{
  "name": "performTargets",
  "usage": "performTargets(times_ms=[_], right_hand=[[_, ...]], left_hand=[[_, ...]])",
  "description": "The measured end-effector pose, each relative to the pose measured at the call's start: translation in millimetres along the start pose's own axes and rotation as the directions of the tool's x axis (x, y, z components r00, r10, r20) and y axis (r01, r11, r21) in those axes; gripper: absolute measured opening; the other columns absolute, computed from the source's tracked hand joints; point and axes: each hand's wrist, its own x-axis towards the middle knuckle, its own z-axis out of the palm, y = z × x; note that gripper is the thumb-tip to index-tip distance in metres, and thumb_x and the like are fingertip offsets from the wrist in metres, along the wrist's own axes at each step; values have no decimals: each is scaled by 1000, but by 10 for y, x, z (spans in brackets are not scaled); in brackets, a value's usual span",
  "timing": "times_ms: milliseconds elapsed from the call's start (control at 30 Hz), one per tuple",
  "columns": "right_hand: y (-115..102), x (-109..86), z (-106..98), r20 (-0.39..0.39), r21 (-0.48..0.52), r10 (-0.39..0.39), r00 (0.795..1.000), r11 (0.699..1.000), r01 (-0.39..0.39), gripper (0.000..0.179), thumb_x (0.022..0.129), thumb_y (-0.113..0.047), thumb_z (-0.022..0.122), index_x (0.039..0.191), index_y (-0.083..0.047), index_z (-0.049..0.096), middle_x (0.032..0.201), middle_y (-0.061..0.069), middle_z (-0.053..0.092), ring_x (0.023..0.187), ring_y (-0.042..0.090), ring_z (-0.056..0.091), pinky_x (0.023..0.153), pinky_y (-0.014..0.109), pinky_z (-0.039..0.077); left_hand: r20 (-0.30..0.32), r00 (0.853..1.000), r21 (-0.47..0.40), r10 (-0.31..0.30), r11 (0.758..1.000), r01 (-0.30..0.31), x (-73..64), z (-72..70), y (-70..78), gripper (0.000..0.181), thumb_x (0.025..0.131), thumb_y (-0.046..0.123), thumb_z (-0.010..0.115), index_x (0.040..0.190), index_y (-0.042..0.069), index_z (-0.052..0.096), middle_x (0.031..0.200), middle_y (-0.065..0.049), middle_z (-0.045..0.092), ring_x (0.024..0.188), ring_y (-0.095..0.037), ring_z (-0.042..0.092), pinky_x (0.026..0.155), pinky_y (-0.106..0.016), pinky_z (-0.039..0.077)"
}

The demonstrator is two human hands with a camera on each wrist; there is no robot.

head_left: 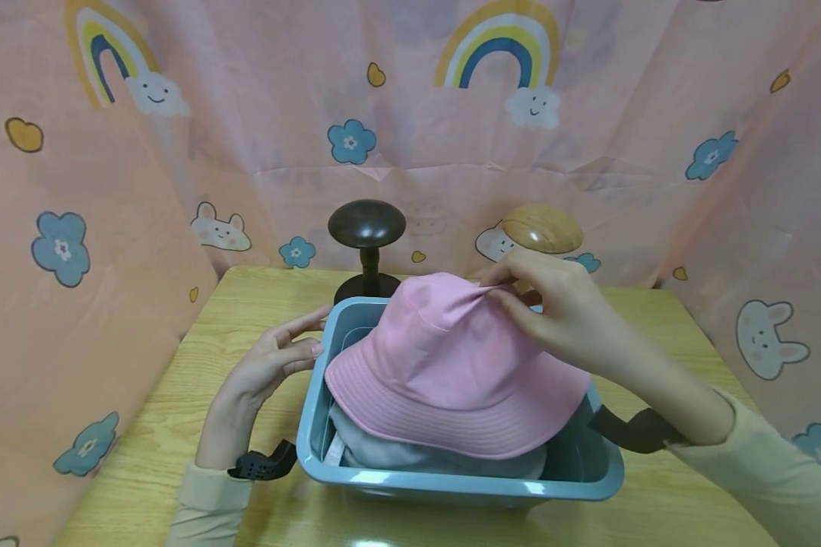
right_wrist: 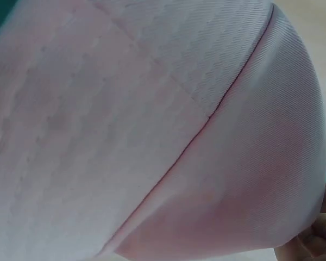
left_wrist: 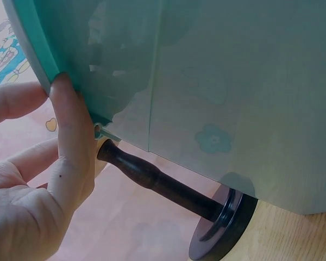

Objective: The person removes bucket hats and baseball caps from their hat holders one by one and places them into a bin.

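Observation:
A pink bucket hat (head_left: 445, 380) sits over the blue plastic basin (head_left: 451, 480), crown up and brim spread out. My right hand (head_left: 540, 304) pinches a fold of its crown between thumb and fingers. In the right wrist view, the hat's brim and crown (right_wrist: 250, 163) fill most of the picture, with fingertips (right_wrist: 315, 239) at the lower right edge. Under the hat, inside the basin, lies a grey-blue fabric item (head_left: 410, 452), mostly hidden. My left hand (head_left: 277, 357) pinches the basin's left rim, thumb and finger on either side of the edge in the left wrist view.
Behind the basin stands a dark wooden hat stand (head_left: 368, 228) with a round top. To its right is a light wooden hat stand top (head_left: 543, 229), partly behind my right hand. The wooden table (head_left: 130, 456) is backed by a pink patterned curtain (head_left: 267, 99).

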Motion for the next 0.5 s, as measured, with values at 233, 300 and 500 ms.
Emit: performTargets(times_ms=[233, 300, 500], right_hand=[[6, -39, 55, 91, 117, 81, 993, 989, -91, 19, 86, 5, 64, 95, -12, 66, 98, -3, 68, 88, 9, 66, 70, 24, 57], [19, -61, 66, 130, 165, 78, 989, 981, -99, 18, 87, 3, 65, 94, -13, 65, 97, -4, 68, 89, 7, 65, 72, 24, 58], [67, -98, 96, 153, 143, -53, 987, 989, 31, 22, 84, 4, 67, 95, -15, 64, 94, -7, 66, 88, 3, 62, 74, 20, 56]], left_hand=[[5, 1000, 4, 6, 1000, -6, 4, 3, -4, 61, 92, 8, 57, 148, 2, 33, 124, -2, 49, 93, -6, 66, 86, -28, 54], [8, 1000, 3, 9, 1000, -9, 4, 3, -7, 61, 92, 9, 57, 148, 2, 33, 124, -2, 49, 93, -6, 66, 87, -28, 54], [5, 1000, -8, 11, 1000, -11, -1, 4, -6, 61, 93, 7, 57, 148, 1, 33, 125, -2, 49, 93, -6, 66, 86, -28, 54]])
